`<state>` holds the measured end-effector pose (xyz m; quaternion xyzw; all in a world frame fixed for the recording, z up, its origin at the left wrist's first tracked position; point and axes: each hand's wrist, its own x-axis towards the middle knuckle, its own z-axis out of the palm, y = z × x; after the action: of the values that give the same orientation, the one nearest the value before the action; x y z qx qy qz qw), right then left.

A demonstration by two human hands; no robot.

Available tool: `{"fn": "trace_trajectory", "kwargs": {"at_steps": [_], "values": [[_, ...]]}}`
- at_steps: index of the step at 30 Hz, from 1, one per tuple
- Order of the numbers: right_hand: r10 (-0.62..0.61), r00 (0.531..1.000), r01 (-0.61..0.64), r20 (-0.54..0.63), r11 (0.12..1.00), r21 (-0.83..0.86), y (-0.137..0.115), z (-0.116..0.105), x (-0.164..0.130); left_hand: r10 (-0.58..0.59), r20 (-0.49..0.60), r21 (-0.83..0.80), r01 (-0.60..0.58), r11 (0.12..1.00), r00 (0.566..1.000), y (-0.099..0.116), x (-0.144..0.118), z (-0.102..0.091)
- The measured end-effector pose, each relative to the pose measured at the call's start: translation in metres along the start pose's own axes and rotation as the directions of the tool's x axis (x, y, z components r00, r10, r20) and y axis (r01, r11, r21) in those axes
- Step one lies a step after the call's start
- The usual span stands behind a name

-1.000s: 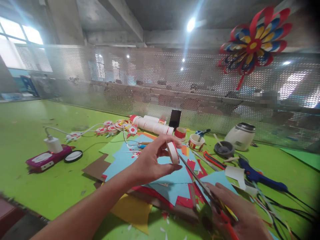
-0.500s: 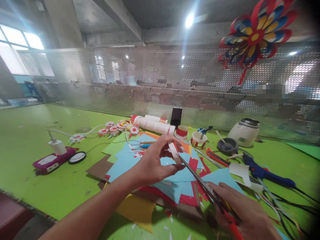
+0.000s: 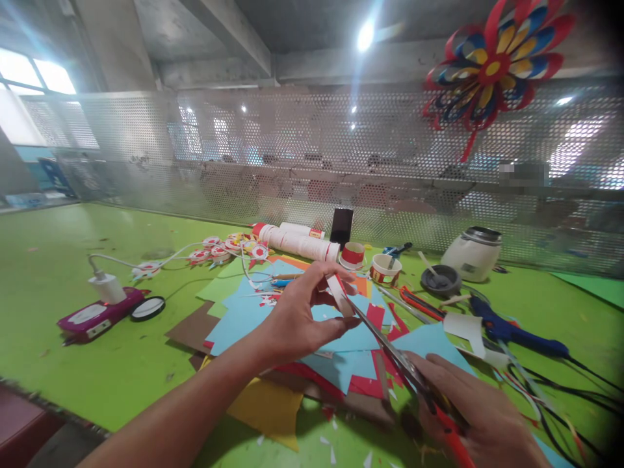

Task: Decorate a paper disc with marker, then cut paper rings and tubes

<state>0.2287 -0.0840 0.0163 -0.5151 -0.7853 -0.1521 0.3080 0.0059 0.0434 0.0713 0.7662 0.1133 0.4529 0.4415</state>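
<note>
1. The left hand [image 3: 297,315] is raised above the table [image 3: 73,338], forearm coming in from the lower left, palm turned to the right.
2. Its thumb and fingers are pinched on a small paper ring [image 3: 340,294], white with a red edge, held tilted just above the paper pile [image 3: 273,312].
3. The thumb lies low, stretched toward the right; the forefinger arches over the top of the ring.
4. The right hand [image 3: 480,416] sits at the lower right, knuckles up, fingers closed on the red handles of the scissors [image 3: 390,348].
5. The scissor blades run up and left from that hand, and their tips meet the ring at its lower edge.
6. Whether the blades are parted or closed at the ring cannot be told.
7. The pile is blue, red, yellow, brown and green sheets, spread under both hands.
8. Beyond it lie white tubes [image 3: 297,242], a dark phone [image 3: 342,225] standing upright, and two small cups [image 3: 385,268].
9. To the right are a white pot [image 3: 472,253], a dark dish [image 3: 441,279] and a blue glue gun [image 3: 517,335].
10. At the left, a pink power strip [image 3: 95,315] carries a white plug [image 3: 107,287].
11. A paper pinwheel [image 3: 492,65] hangs on the mesh screen [image 3: 292,149].
</note>
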Motion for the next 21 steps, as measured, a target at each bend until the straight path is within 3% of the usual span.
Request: {"fn": "trace_trajectory", "kwargs": {"at_steps": [8, 14, 21], "values": [[0.015, 1.0, -0.014, 0.018, 1.0, -0.024, -0.001, -0.001, -0.001, -0.041, -0.002, 0.025, 0.041, 0.999, 0.999, 0.001, 0.0, 0.0], [0.005, 1.0, -0.004, 0.023, 0.999, -0.044, -0.003, -0.001, 0.0, -0.004, -0.003, 0.073, 0.005, 0.997, 1.0, -0.004, 0.0, -0.001], [0.075, 0.997, -0.077, -0.03, 0.996, -0.043, -0.006, 0.0, 0.004, 0.017, -0.015, 0.17, -0.015, 0.985, 1.0, -0.009, -0.001, -0.002]]}}
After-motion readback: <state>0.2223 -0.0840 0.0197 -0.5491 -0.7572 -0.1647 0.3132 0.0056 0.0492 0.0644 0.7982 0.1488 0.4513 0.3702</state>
